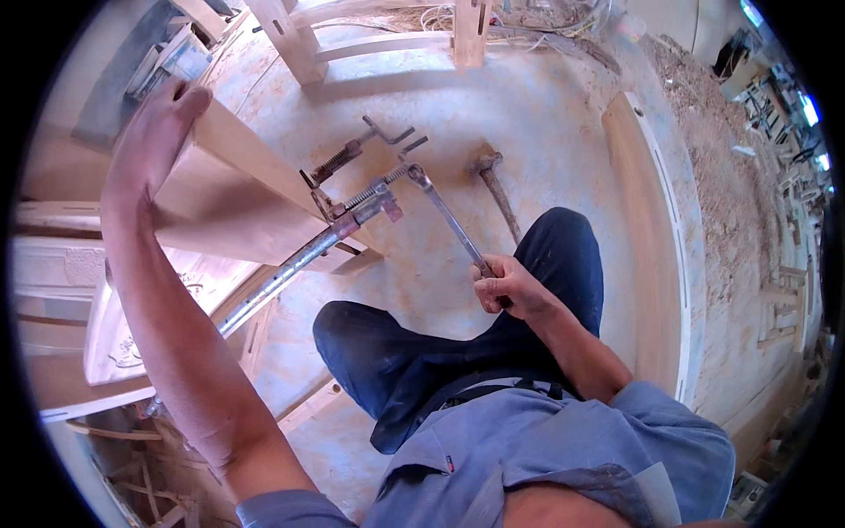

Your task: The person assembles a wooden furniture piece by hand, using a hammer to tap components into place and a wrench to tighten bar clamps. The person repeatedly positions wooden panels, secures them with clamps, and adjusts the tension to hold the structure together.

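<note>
My right hand [510, 289] is wrapped round the handle of a long metal wrench [458, 227]. The wrench's head meets the screw end of a pipe clamp [290, 266], which runs along a pale wooden workpiece [255, 216]. Over the far upper edge of that workpiece, the fingers of my left hand [163, 119] are bent, their tips partly hidden. Beyond the first clamp, a second screw clamp [339, 163] with a bent handle sticks out from the wood. A hammer [495, 180] lies on the floor right of the wrench head.
A wooden frame [387, 44] stands at the far side. Along the right lies a long slotted board [647, 238], with wood shavings [704, 132] and scraps past it. A bucket [180, 57] sits at far left. My knees [554, 242] flank the floor before me.
</note>
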Motion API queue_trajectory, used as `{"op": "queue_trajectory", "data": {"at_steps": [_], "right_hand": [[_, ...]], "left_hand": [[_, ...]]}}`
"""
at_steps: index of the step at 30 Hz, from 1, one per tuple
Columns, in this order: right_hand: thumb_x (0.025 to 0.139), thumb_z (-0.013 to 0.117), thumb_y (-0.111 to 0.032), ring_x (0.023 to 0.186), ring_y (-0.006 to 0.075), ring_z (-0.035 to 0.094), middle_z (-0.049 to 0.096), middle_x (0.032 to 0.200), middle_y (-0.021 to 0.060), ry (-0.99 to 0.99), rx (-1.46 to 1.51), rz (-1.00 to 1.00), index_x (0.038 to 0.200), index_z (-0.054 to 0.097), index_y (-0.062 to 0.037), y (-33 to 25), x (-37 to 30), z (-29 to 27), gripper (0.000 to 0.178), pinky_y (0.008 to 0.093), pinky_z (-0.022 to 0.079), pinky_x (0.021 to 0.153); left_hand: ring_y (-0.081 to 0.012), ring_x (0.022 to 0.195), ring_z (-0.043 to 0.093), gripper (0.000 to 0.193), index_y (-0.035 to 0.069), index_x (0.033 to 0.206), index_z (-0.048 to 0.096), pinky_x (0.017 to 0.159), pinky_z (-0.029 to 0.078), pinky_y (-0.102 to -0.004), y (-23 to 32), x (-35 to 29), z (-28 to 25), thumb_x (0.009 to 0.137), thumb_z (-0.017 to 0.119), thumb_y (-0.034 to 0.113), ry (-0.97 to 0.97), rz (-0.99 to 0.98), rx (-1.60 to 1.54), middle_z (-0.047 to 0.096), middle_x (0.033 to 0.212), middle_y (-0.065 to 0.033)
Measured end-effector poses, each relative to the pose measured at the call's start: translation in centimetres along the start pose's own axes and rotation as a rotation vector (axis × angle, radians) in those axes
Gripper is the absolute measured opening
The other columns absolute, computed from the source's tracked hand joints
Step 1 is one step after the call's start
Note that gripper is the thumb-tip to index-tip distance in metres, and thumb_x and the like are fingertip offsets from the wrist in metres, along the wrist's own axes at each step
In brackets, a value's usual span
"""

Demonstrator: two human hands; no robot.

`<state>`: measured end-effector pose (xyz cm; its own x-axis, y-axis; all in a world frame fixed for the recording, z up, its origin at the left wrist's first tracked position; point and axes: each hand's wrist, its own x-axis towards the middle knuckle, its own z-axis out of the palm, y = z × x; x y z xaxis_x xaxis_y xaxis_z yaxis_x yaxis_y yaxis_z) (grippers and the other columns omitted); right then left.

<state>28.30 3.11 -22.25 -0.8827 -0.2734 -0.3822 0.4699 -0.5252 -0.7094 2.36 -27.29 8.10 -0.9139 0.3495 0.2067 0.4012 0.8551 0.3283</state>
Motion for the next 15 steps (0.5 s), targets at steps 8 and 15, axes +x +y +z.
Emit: {"op": "queue_trajectory", "data": {"at_steps": [8, 15], "right_hand": [[0.082, 0.071, -0.010, 0.047, 0.0108, 0.048, 0.056, 0.069, 0.0051, 0.165, -0.071, 0.104, 0.108, 0.056, 0.0027, -6.0, -3.3, 6.5, 0.033, 0.0239, 0.038, 0.045], [0.081, 0.077, -0.011, 0.090, 0.0167, 0.062, 0.064, 0.115, 0.0126, 0.450, -0.669, -0.673, 0.135, 0.049, 0.0049, -1.9, -3.2, 6.8, 0.063, 0.0251, 0.050, 0.078]], "left_hand": [[-0.0239, 0.091, 0.062, 0.045, 0.009, 0.114, 0.057, 0.087, 0.045, -0.0395, -3.8, 1.1, 0.4, 0.093, 0.045, 0.047, -0.099, -0.095, -0.119, 0.065, 0.105, -0.0127], [-0.0229, 0.093, 0.052, 0.036, 0.001, 0.099, 0.056, 0.090, 0.037, -0.0328, -2.1, 1.1, 1.5, 0.093, 0.044, 0.035, 0.014, 0.020, -0.048, 0.055, 0.097, -0.0126]]}}
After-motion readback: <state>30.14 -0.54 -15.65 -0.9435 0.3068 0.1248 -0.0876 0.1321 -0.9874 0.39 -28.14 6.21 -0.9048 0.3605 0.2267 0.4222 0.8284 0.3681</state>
